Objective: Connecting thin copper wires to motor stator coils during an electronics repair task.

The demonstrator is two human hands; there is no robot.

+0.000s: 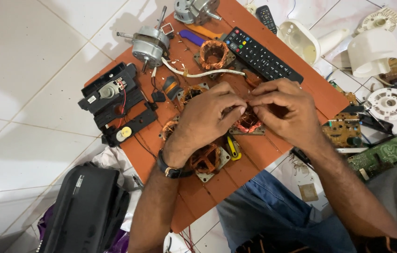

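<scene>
My left hand [210, 115] and my right hand [285, 110] meet over a copper-wound motor stator [248, 123] lying on an orange wooden board [254, 157]. Fingertips of both hands pinch at the top of the stator's coil, where thin copper wire is hard to make out. A watch sits on my left wrist. Other copper-wound stators lie around: one [214, 52] at the back by the remote control [261, 55], one [206, 160] under my left wrist, another [191, 93] partly hidden behind my left hand. A yellow-handled tool [233, 147] lies between the stators.
Two electric motors [149, 43] [194, 10] and a black plastic mechanism [116, 100] sit at the board's left and back. White fan parts [372, 51] and circuit boards [386, 157] lie on the tiled floor at right. A black bag [83, 208] rests at lower left.
</scene>
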